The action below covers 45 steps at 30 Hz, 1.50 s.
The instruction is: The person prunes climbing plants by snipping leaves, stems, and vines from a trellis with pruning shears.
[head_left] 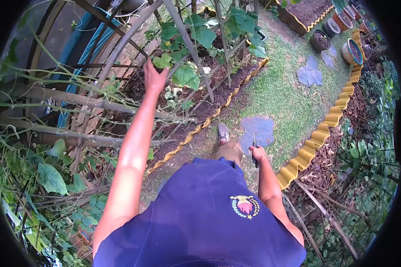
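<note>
My left hand [155, 76] reaches forward among the vines at the bamboo trellis [113, 38]. Its fingers are partly hidden beside a light green leaf [162, 61], and whether they grip anything does not show. Larger green leaves [186, 76] hang just right of it. Low on my right side, my right hand [258, 154] is closed around the dark handles of a small cutting tool [255, 141], whose thin metal blade points forward over a grey stepping stone [263, 129].
Bamboo poles [75, 97] with thin tendrils cross on the left. A wavy yellow edging [196, 130] borders the soil bed near my shoe [223, 132]. Another yellow edging [318, 139] curves along the right of the grass [280, 102]. Potted plants [321, 41] stand at the upper right.
</note>
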Motion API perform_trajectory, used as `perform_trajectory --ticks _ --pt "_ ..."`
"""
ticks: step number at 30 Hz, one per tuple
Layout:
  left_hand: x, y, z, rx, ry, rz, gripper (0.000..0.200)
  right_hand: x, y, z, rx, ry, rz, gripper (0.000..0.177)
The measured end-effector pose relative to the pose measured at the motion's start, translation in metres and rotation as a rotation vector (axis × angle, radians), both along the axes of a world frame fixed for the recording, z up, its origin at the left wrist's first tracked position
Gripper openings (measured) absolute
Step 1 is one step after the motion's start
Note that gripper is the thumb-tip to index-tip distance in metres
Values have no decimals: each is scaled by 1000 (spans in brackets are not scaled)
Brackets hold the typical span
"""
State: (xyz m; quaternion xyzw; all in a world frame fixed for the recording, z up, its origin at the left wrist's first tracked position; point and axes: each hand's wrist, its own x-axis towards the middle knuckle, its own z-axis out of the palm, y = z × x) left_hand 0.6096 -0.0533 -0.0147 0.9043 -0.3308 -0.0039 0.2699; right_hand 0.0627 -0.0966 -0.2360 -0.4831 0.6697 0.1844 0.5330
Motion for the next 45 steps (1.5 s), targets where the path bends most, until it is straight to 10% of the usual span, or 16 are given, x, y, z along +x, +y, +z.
perform_trajectory --ticks 3,9,34,45 --pt "33 -26 -23 166 -19 13 93 -19 1 -18 -41 -24 -48 52" --pt "64 -37 -11 143 43 -5 33 -62 34 -42 25 198 -16 42" --pt "21 29 0 -122 152 86 22 -56 20 -35 -35 -8 -82 40" --pt "-32 52 2 -150 218 -272 10 -66 19 -21 99 136 34 44"
